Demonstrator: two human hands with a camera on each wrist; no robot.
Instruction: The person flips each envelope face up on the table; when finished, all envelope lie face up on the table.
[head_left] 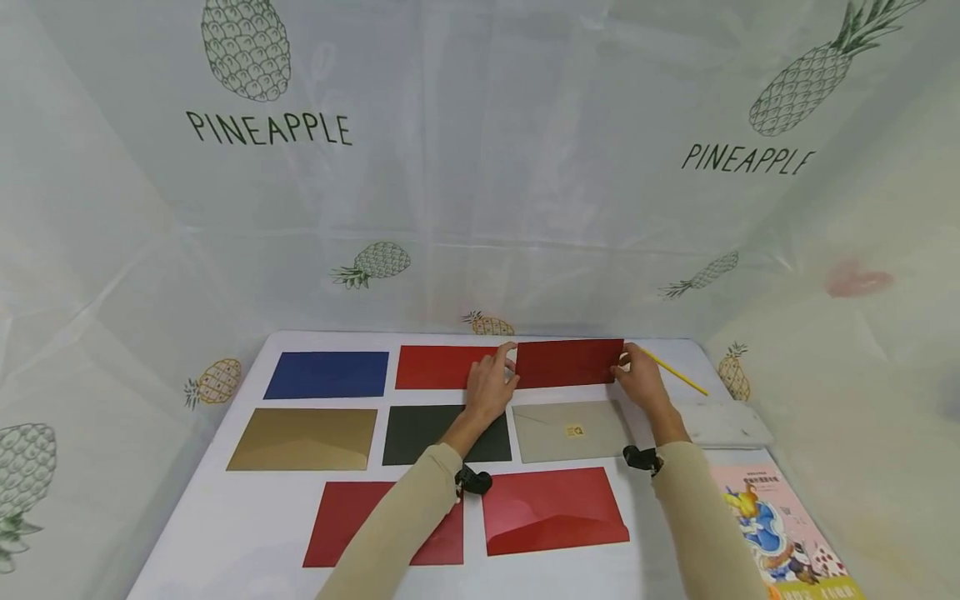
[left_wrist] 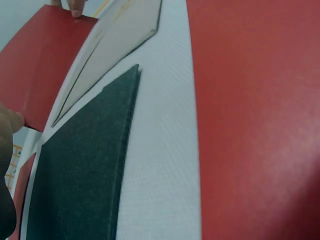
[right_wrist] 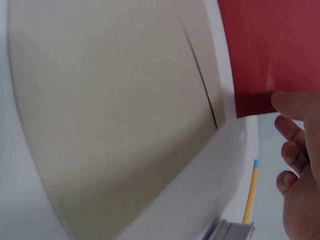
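Observation:
A dark red envelope [head_left: 570,363] is tilted up at the back right of the table, held by both hands. My left hand [head_left: 489,385] pinches its left edge, and my right hand [head_left: 642,379] pinches its right edge between thumb and fingers. In the right wrist view the thumb [right_wrist: 290,104] lies on the envelope's red face [right_wrist: 275,50]. Just in front lies a grey-beige envelope [head_left: 551,433] with a small yellow sticker. A bright red envelope [head_left: 431,367] is left of my left hand, and a dark green one [head_left: 420,433] lies partly beneath that wrist.
Blue [head_left: 327,375] and gold [head_left: 300,439] envelopes lie at the left. Two more red envelopes, one at left [head_left: 348,517] and one at right [head_left: 555,500], are in front. A yellow pencil [head_left: 678,374], a white box [head_left: 723,425] and an illustrated book [head_left: 780,533] occupy the right side.

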